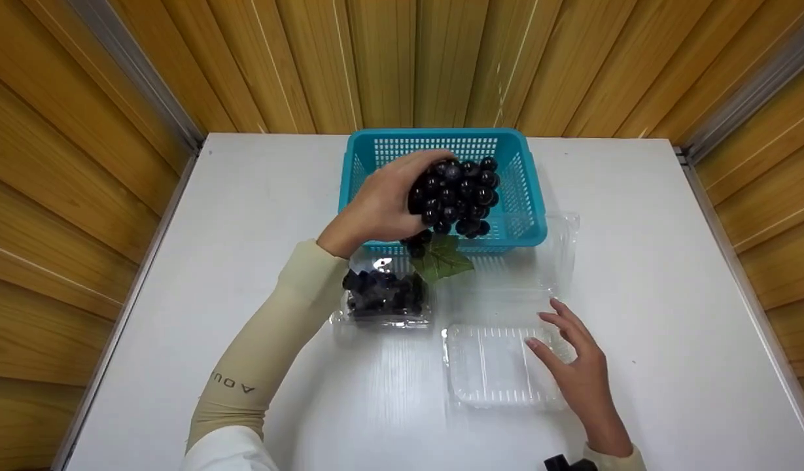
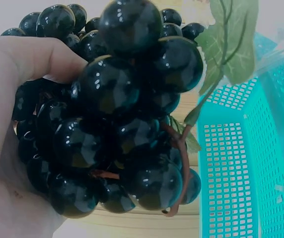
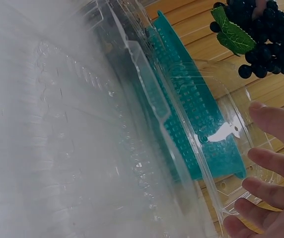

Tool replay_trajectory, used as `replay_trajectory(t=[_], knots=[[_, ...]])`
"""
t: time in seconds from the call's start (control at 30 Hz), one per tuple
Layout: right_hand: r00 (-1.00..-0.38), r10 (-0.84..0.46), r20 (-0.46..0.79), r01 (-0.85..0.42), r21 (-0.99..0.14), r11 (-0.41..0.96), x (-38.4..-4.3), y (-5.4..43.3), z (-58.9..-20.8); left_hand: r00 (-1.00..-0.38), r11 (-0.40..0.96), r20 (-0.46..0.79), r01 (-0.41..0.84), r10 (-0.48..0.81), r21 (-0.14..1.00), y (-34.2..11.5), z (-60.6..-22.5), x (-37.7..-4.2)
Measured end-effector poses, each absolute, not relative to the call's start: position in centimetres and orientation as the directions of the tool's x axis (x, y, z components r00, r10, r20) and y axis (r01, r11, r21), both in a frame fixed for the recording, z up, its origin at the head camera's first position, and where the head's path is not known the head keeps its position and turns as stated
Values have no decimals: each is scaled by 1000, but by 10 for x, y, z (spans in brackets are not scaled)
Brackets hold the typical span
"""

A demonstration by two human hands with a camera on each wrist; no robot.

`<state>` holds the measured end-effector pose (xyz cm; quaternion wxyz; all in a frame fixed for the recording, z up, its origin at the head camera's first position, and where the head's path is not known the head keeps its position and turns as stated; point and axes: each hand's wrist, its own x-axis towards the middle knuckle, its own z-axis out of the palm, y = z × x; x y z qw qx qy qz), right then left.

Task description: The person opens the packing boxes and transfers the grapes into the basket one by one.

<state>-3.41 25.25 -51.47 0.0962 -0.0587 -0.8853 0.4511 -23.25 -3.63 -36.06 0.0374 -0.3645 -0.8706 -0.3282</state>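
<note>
My left hand grips a bunch of dark grapes with a green leaf, held above the front part of a turquoise basket. In the left wrist view the grapes fill my palm, thumb across the top, with the basket at the right. My right hand rests with straight fingers on the right edge of an open clear plastic clamshell box, its lid leaning back against the basket. In the right wrist view its fingers lie by the lid.
A second clear box holding dark grapes sits on the white table under my left forearm. Wooden panel walls surround the table on three sides. A small black object shows at the bottom edge.
</note>
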Motion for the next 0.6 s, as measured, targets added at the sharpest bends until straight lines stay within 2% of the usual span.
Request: replay_trajectory(t=[0.6], knots=[[-975,212,64,82,-784,616,-31,251,-515,-766,568,290,627,574,533,-41,-357,-245]])
